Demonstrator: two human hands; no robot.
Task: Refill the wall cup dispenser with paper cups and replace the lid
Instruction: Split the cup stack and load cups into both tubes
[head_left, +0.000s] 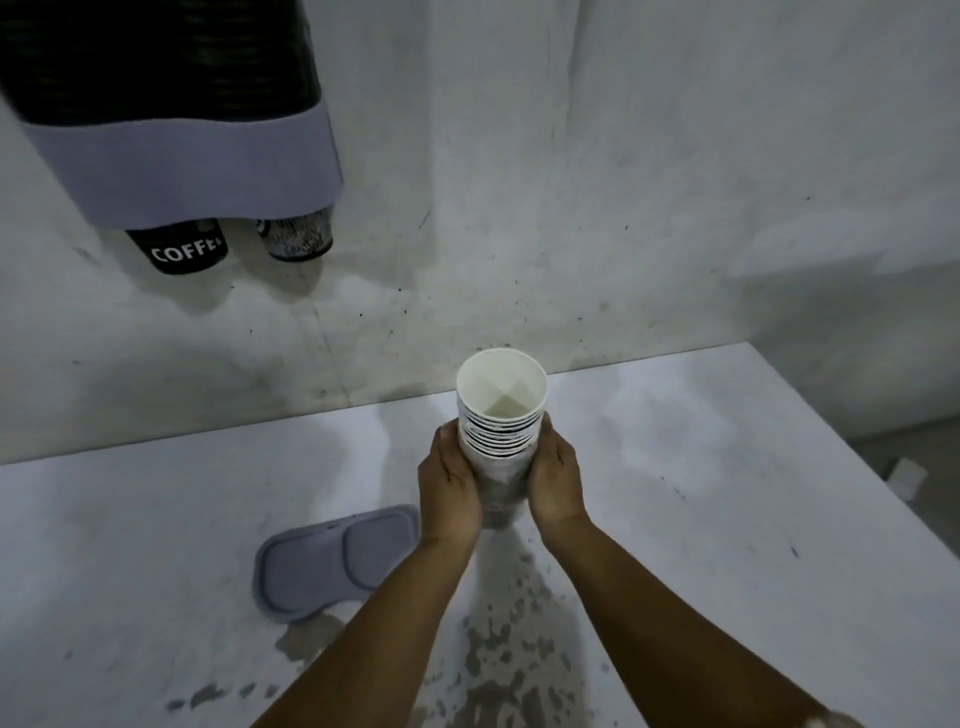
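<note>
Standing upright between both hands, a stack of paper cups (500, 415) is held above the grey worktop (727, 519), its white open mouth turned up toward the camera. The left hand (451, 483) is pressed against the stack's left side and the right hand (555, 480) against its right side, so the stack is clamped between the two palms. The fingers are wrapped round the far side of the cups and are mostly hidden, with only a left fingertip seen at the rim edges of the nested cups; both sets are closed on the stack. The lower part of the stack is hidden between the wrists, and whether its base touches the worktop cannot be told.

A grey lid (332, 564) is seen lying flat on the worktop, just left of the left forearm and apart from the stack.

The wall cup dispenser (171, 119) is mounted on the wall at upper left, well apart from the hands. Two cups are seen poking out beneath it: a black cup (179, 249) on which white letters "COFFE" are read, and beside it a patterned cup (296, 236) whose print is too blurred to read.
</note>
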